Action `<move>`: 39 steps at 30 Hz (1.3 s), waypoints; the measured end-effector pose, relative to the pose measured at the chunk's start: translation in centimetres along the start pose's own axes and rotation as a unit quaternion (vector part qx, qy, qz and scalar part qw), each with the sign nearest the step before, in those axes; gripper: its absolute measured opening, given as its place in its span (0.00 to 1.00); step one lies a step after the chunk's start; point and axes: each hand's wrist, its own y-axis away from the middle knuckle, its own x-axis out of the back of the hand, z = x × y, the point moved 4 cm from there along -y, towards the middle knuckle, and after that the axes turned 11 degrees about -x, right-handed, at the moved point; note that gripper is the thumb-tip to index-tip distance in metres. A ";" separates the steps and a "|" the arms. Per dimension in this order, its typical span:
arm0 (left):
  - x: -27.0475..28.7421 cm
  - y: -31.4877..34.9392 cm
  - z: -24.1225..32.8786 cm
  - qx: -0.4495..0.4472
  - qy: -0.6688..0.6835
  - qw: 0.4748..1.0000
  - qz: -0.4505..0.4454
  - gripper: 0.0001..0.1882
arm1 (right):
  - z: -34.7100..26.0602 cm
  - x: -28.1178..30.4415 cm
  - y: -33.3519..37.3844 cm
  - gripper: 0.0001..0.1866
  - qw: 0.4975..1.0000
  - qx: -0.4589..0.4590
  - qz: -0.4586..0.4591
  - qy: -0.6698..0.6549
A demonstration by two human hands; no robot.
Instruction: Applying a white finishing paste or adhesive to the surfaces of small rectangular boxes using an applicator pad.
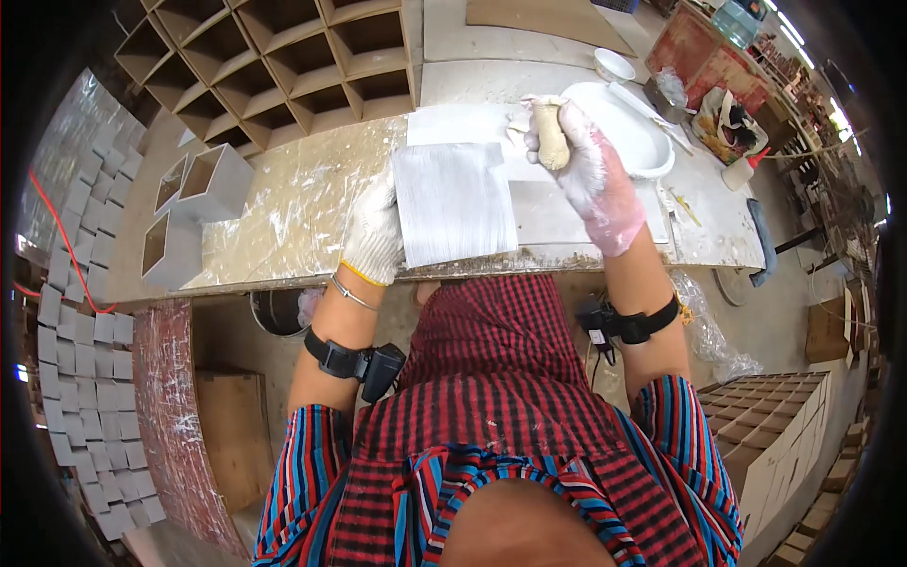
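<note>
My left hand point(372, 231), in a white knit glove with a yellow cuff, holds a square piece point(455, 203) by its left edge. The piece's upward face is streaked with white. Most of my left fingers are hidden at that edge, and I cannot tell how deep the piece is. My right hand point(601, 180), pink and smeared with white, is closed round a beige, rounded wad point(550, 137). That wad is apart from the square piece, up and to its right. Beyond my right hand lies a wide white basin point(652, 161) with a white flat stick point(635, 100) across its rim.
Grey open boxes point(215, 180) stand on the worktable point(293, 203) at left, below a large cardboard-coloured compartment grid point(283, 94). A small white bowl point(614, 64), a red-tipped bottle point(742, 170) and a yellow tool point(687, 210) sit at right. Stacked grey boxes point(94, 378) line the far left.
</note>
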 end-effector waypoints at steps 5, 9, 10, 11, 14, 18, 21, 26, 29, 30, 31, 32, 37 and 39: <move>0.4 -0.1 -1.2 0.036 0.137 0.989 -0.050 0.22 | 4.0 -0.6 -0.8 0.17 0.980 -0.066 -0.028 -0.186; 0.4 0.8 -1.5 0.024 0.118 0.987 -0.104 0.22 | 4.0 -2.1 0.1 0.16 0.971 -0.061 -0.031 -0.231; -0.2 1.1 -1.4 0.012 0.050 0.997 -0.058 0.22 | 3.7 -2.2 0.4 0.16 0.972 -0.059 -0.034 -0.227; -0.3 1.4 -1.3 0.000 -0.018 1.000 -0.011 0.22 | 3.9 -1.5 0.1 0.16 0.975 -0.045 -0.033 -0.214; -1.2 1.3 -1.3 0.064 0.207 0.973 -0.075 0.23 | 3.0 -2.0 0.1 0.23 0.979 -0.015 -0.098 -0.177; 0.0 1.2 -0.9 0.045 0.282 0.928 -0.240 0.23 | 3.5 -2.8 1.2 0.23 0.981 -0.079 -0.100 -0.145; 0.8 1.2 -1.1 0.001 0.236 0.954 -0.183 0.21 | 3.5 -2.3 1.5 0.22 0.992 -0.045 -0.075 -0.089; 1.5 0.5 -0.6 -0.077 0.001 0.980 -0.181 0.19 | 3.0 -2.9 1.7 0.15 0.998 0.000 -0.032 0.049; 1.0 0.7 -0.3 -0.221 -0.397 0.867 -0.206 0.20 | 3.3 -3.4 2.1 0.14 0.997 -0.008 -0.043 0.065; 0.6 1.0 -0.2 -0.262 -0.528 0.781 -0.209 0.21 | 3.0 -3.4 2.2 0.14 0.997 0.013 -0.020 0.077; 0.8 0.7 -0.4 -0.198 -0.311 0.903 -0.221 0.21 | 2.4 -3.3 2.2 0.13 0.995 0.034 0.003 0.090; 0.9 0.2 -0.7 -0.120 -0.073 0.966 -0.217 0.21 | 1.8 -3.3 2.3 0.13 0.993 0.055 0.026 0.103; -1.7 0.4 -0.2 -0.085 -0.101 0.991 -0.016 0.23 | -0.9 -6.3 3.5 0.09 0.836 0.229 0.135 0.479; -2.2 0.4 -0.1 -0.143 -0.297 0.931 -0.153 0.22 | 0.3 -6.8 3.3 0.10 0.769 0.221 0.152 0.581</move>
